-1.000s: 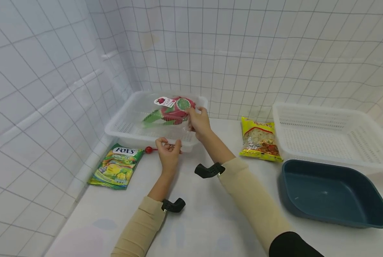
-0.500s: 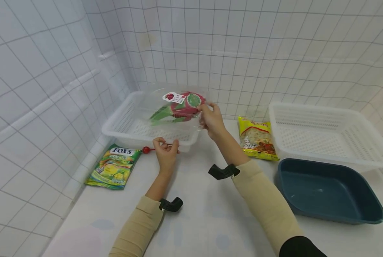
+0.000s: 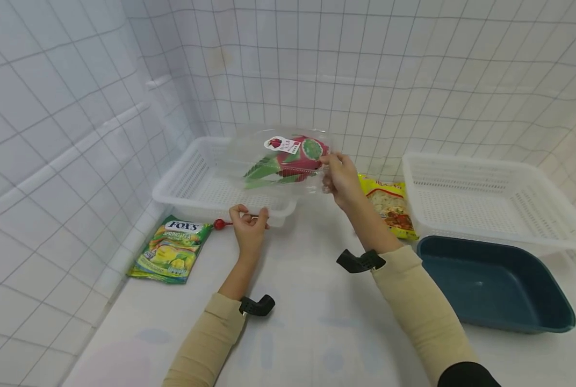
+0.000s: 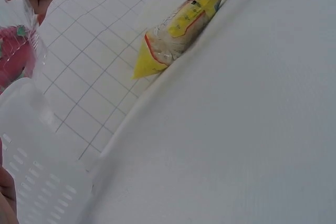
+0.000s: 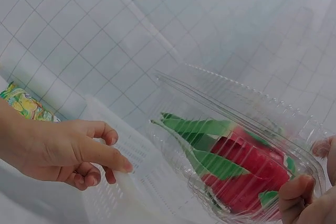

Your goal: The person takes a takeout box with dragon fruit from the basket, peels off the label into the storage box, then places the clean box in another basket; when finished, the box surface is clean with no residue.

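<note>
My right hand (image 3: 341, 180) grips the right end of a clear plastic clamshell box (image 3: 239, 156). Inside the box is a red dragon fruit (image 5: 236, 169) with green scales, and a white label is stuck on the lid. The box is held tilted above the white perforated basket (image 3: 172, 196) at the left. My left hand (image 3: 249, 231) holds the front rim of that basket, fingers curled, thumb along the edge. Beside it is a red ball-shaped thing (image 3: 219, 224) on a thin stick, partly hidden by the hand.
A green and yellow FOX'S candy bag (image 3: 174, 250) lies left of my left hand. To the right are a yellow snack bag (image 3: 389, 207), a second white basket (image 3: 505, 226) and a dark blue tub (image 3: 491, 290). Grid-patterned white sheeting (image 3: 365, 70) rises behind and at the left.
My right hand has lifted the clamshell box up out of the left basket and moved it to the right. My left hand stays at the basket's front rim.
</note>
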A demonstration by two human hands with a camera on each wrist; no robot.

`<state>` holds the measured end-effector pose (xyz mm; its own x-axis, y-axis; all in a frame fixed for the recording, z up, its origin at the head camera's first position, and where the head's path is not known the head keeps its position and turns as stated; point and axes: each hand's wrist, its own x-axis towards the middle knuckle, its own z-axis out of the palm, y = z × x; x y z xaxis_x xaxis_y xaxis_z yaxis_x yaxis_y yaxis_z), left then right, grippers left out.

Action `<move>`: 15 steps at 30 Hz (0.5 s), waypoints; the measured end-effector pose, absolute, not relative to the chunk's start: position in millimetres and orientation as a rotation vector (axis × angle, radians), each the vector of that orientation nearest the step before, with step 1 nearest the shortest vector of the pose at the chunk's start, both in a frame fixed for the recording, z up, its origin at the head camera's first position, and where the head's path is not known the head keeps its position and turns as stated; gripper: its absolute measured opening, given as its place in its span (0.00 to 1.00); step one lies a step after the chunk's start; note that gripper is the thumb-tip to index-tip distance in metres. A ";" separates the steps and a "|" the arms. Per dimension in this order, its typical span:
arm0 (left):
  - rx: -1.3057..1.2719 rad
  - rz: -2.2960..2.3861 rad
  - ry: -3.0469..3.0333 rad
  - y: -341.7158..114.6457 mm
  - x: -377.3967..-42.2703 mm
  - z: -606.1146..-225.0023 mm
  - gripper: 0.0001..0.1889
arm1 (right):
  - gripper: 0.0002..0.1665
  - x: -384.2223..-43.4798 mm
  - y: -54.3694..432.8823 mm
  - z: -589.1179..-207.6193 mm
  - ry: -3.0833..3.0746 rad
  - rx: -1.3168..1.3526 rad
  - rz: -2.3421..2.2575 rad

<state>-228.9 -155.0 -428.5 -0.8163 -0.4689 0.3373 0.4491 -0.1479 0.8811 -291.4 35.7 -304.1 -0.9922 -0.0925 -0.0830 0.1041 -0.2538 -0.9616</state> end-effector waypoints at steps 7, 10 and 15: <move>0.037 -2.026 -1.548 -149.7 -218.3 -412.2 0.19 | 0.21 -287.3 59.4 -302.2 1.820 0.033 -2.422; 0.050 -2.024 -1.556 -149.7 -217.7 -411.3 0.20 | 0.14 -286.1 69.3 -302.6 1.794 0.027 -2.454; 0.044 -2.009 -1.568 -150.1 -216.9 -410.9 0.20 | 0.07 -283.9 86.5 -303.3 1.757 0.013 -2.486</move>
<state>-216.9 -150.1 -410.9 -0.8292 -0.4592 0.3187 0.4206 -0.1372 0.8968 -283.9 86.5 -303.3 -0.9952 -0.0746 -0.0629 0.0842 -0.3305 -0.9400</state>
